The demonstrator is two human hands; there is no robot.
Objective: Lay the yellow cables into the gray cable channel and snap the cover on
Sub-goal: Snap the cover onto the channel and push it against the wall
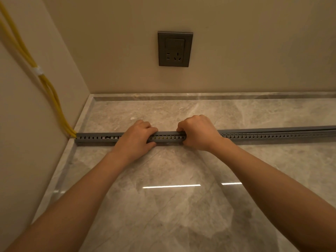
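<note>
The left hand (pixel 135 138) is laid palm-down over the gray cable channel (pixel 167 138), with its fingers curled over the top edge and the thumb pressed against the near side, so the channel is clasped from above. The right hand (pixel 199 132) is closed in a loose fist around the same channel just to the right, with the fingers hooked over the far edge and the thumb tucked below the slotted side. Between the two hands a short stretch of the cover (pixel 168 133) is seen lying on top of the channel; yellow is glimpsed through the slots there. To the right of the right hand the cover is seen slightly raised above the channel as it runs toward the frame edge.

The channel is laid across the marble floor (pixel 163 206), its left end touching the side wall (pixel 27 142). At that end the yellow cables (pixel 52 99) are led down the wall into the channel and are bound higher up by a white tie (pixel 37 70). A dark socket (pixel 175 49) is mounted on the back wall.
</note>
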